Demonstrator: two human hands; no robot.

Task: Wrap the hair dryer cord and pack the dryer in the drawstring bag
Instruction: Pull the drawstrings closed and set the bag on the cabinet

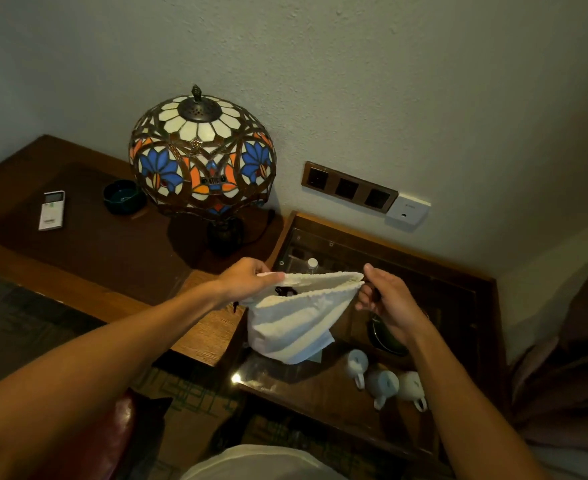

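Held up over the glass-topped wooden side table (465, 282): a white cloth drawstring bag (296, 323), sagging full, mouth stretched into a narrow slit with something black just visible inside. Left hand (247, 278) pinching the left rim, right hand (389, 303) gripping the right rim. Below, three white ceramic cups (386, 379) near the table's front edge. Farther back, a stained-glass lamp (202, 157) against the wall

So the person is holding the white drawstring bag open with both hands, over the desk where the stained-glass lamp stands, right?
Not quite. Both hands, left hand and right hand, do hold the white drawstring bag open, but the head view shows it over the lower glass-topped side table with the white cups, not over the desk with the stained-glass lamp.
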